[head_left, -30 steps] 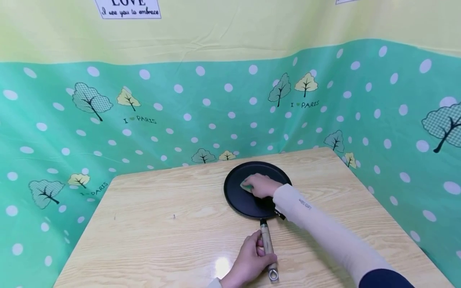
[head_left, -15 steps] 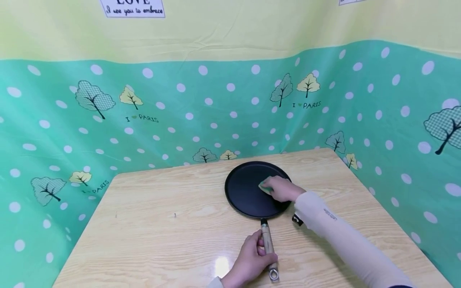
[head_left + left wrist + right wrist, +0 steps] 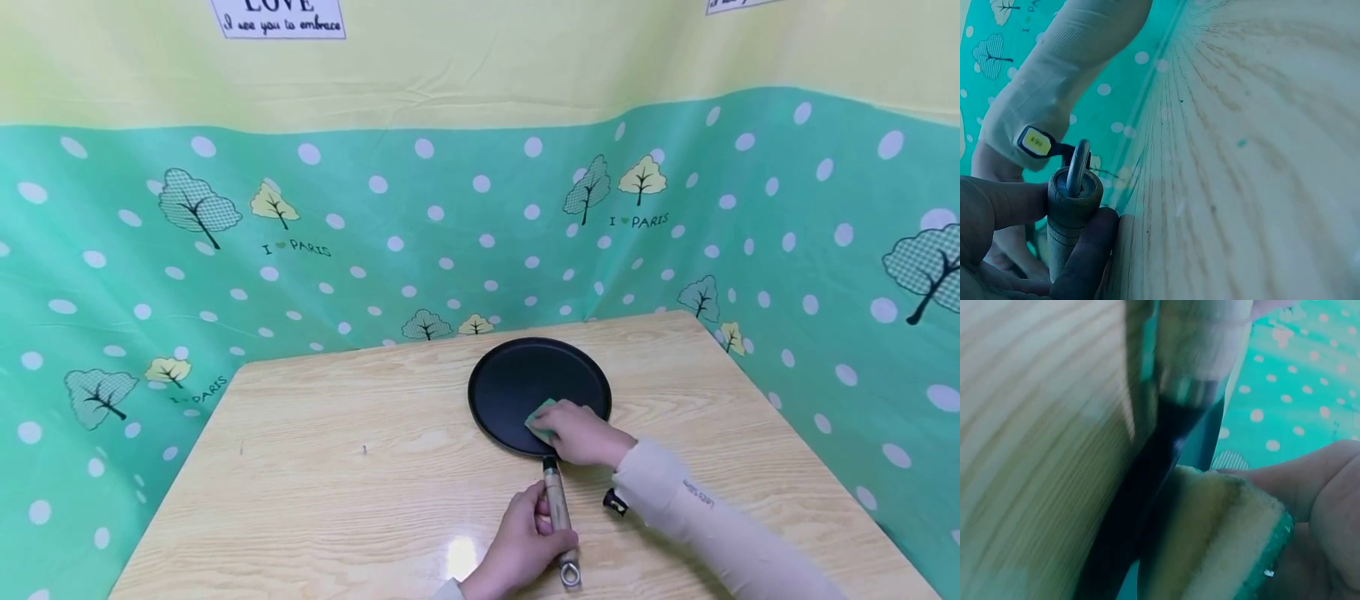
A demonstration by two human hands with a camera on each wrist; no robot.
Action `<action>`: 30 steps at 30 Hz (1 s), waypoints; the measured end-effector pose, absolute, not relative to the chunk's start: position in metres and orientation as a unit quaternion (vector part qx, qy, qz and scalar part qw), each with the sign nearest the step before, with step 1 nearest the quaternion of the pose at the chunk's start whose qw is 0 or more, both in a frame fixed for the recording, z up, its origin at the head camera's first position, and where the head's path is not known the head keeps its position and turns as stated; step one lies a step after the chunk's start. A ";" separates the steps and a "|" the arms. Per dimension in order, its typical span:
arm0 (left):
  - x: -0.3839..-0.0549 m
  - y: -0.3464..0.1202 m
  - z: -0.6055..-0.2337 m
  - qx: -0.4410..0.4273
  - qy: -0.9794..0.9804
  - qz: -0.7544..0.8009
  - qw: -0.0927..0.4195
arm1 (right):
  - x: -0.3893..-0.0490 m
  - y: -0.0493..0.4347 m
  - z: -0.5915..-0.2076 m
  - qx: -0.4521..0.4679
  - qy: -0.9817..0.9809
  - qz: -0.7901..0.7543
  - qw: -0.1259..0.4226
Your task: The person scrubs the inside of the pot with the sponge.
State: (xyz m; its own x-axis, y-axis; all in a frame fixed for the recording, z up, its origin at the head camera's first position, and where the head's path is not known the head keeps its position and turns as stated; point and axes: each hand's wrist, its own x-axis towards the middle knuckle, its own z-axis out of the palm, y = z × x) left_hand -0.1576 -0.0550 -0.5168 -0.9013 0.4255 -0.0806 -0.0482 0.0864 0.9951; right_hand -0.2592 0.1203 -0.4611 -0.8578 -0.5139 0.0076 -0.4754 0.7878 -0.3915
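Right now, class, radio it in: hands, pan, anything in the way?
Left hand grips handle. Right hand holds sponge at handle side of black pan. No obstacle seen in the pan.

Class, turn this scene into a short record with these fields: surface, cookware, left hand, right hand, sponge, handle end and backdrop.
Surface: wood-grain table
Cookware: round black pan, its handle pointing toward the person
Left hand: grips the handle
Right hand: holds the sponge on the part of the pan near the handle
Sponge: pale yellow with a green layer, green side toward the hand
Handle end: metal ring
Backdrop: cloth, yellow above, dotted green below, with printed trees
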 end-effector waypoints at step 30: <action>-0.156 -0.053 -0.518 0.132 0.706 0.676 0.164 | -0.325 0.131 -0.456 -0.130 0.979 -0.142 0.071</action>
